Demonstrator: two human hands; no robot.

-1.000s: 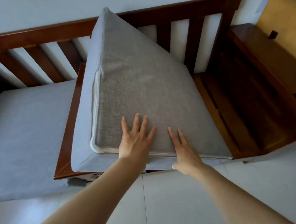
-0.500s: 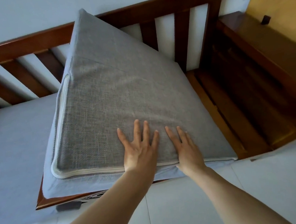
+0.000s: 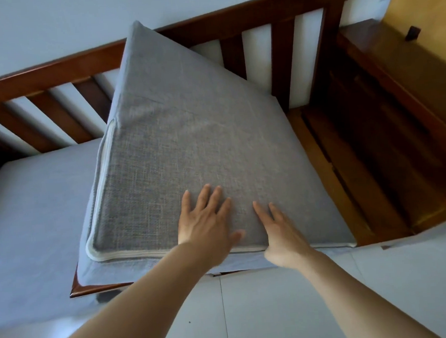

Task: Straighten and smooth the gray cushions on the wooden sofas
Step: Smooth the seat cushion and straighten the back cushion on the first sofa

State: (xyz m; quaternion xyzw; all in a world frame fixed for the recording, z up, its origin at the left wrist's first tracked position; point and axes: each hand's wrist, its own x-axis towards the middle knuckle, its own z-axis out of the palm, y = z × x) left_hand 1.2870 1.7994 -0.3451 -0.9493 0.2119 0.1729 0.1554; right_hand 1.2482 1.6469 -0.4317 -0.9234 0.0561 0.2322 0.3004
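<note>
- Gray cushion (image 3: 188, 144) lying askew on the wooden sofa (image 3: 258, 16), far corner propped high against the slatted backrest, near edge overhanging the seat front.
- Left hand (image 3: 204, 223) flat on the woven face near the front edge, fingers straight and spread, gripping nothing.
- Right hand (image 3: 282, 233) just beside it, fingers extended on the fabric, heel at the piped edge, also holding nothing.
- Compared with a second ago: both palms in nearly the same spot, cushion still rotated, right side of the seat frame (image 3: 349, 176) still bare.
- Judgement: pressing and sliding under way, squaring not yet done.
- Neighbouring cushion (image 3: 34, 208) flat in place to the left; pale floor (image 3: 279, 310) below.
</note>
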